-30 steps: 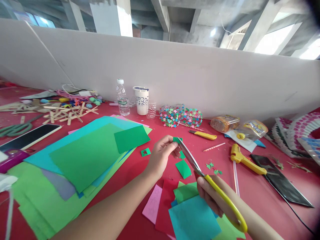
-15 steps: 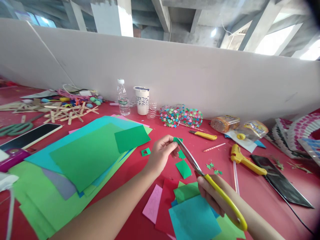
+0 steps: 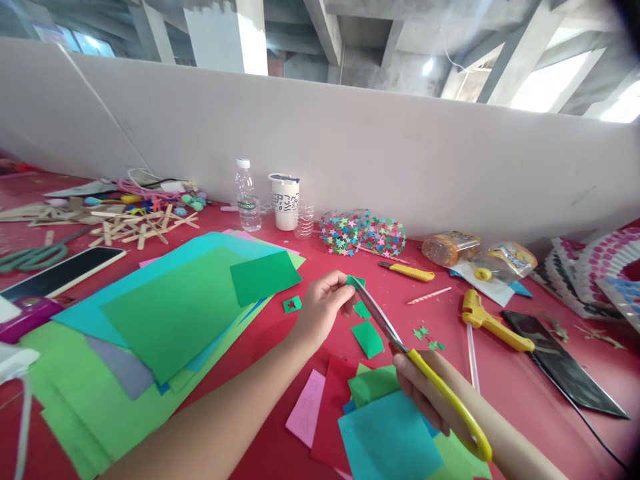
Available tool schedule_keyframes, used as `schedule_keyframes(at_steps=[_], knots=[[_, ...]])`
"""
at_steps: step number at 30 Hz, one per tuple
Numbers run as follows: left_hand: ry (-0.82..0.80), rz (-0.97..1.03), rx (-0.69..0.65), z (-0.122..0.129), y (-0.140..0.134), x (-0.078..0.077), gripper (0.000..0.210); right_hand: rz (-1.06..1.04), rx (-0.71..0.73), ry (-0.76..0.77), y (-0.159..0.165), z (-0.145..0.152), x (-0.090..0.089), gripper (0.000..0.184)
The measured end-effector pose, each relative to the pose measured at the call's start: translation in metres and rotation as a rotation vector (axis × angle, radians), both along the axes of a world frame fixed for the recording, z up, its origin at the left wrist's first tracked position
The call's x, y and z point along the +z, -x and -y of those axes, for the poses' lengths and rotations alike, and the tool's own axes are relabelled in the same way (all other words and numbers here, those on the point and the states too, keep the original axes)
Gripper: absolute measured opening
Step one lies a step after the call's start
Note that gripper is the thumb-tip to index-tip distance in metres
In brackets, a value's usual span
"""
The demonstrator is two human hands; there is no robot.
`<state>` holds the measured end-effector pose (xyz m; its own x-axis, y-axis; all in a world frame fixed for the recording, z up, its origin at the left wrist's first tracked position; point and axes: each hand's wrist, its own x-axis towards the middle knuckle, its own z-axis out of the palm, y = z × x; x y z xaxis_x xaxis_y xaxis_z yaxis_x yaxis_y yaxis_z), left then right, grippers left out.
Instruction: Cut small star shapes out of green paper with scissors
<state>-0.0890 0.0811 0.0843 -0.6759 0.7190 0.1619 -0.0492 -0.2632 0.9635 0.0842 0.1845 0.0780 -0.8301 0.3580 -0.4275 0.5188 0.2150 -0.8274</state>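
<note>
Pinching scrap [image 3: 361, 282], left hand [image 3: 323, 305] clamps fingertips [image 3: 349, 291] near scissors [image 3: 417, 358]; right hand [image 3: 423, 387] wraps fingers round handle [image 3: 453, 398]. Blade [image 3: 380, 317] slip could nick left thumb [image 3: 343, 294]; loose pinch could skew cut.

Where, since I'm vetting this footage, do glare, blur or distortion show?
Head view: the openings at upper right are washed out; head view: the black pad shows a pale sheen; head view: the yellow-handled scissors look fairly sharp; head view: wide-angle stretching towards the edges, and a dark top-right corner.
</note>
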Motion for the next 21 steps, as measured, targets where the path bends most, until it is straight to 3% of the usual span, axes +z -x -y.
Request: schedule_keyframes(at_steps=[13,21], knots=[[-0.008,0.004,0.076,0.0007,0.0049,-0.0015,0.014,-0.033,-0.014,0.036,0.0004,-0.0002,-0.0029,0.051],[-0.016,0.013,0.020,-0.0002,-0.0039,-0.0028,0.013,-0.070,0.016,0.062,-0.0017,-0.0022,-0.0012,0.054]])
